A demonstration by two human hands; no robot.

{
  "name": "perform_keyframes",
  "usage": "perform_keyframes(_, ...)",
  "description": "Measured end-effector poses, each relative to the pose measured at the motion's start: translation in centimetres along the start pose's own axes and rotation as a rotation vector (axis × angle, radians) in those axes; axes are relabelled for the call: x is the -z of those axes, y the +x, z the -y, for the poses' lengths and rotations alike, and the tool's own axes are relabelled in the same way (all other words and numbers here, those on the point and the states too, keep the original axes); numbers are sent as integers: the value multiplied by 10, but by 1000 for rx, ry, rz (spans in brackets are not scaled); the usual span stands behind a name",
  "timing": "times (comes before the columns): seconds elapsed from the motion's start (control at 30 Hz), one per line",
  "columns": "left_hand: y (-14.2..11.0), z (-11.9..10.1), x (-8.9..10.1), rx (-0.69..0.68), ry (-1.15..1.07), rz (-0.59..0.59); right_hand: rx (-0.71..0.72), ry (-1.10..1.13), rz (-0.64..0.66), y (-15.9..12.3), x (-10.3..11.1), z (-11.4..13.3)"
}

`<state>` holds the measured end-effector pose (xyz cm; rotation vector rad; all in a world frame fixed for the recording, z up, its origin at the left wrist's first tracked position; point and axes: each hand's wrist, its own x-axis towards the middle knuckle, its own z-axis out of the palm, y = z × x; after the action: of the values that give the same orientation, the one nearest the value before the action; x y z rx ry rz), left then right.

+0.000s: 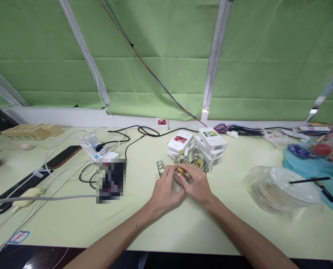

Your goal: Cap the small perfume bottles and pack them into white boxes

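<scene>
Both of my hands meet over a small glass bottle with a gold cap (181, 170), which looks like a perfume bottle. My left hand (165, 188) is closed around its left side, and my right hand (199, 183) pinches at the cap from the right. My fingers hide most of the bottle's body. Just behind stand several similar glass bottles (194, 160) with gold or silver tops, partly covered by one another. A clear glass bottle (160, 169) is left of my fingers, beside a tiny silvery piece (155, 176).
White boxes with a red picture (180, 140) and a stack topped by a green-pictured box (212, 139) stand behind the bottles. A power strip (95, 149) and tangled cables lie left. A lidded bowl in plastic (293, 183) and a blue bag (301, 160) sit right.
</scene>
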<state>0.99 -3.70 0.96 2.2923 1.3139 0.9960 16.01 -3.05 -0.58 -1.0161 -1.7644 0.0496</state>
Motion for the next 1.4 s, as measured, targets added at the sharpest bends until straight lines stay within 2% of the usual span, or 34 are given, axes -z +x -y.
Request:
perform_keyframes(0.3,-1,-3,0,59,-7,33,0,-10,-5,0,0,-1)
perform_keyframes(1.17,0,2,-2,105,83,-27,41,29,38,-1,-1,2)
perform_keyframes(1.4,-1,4,-3,138,64,-5,57,20,37,0,-1,4)
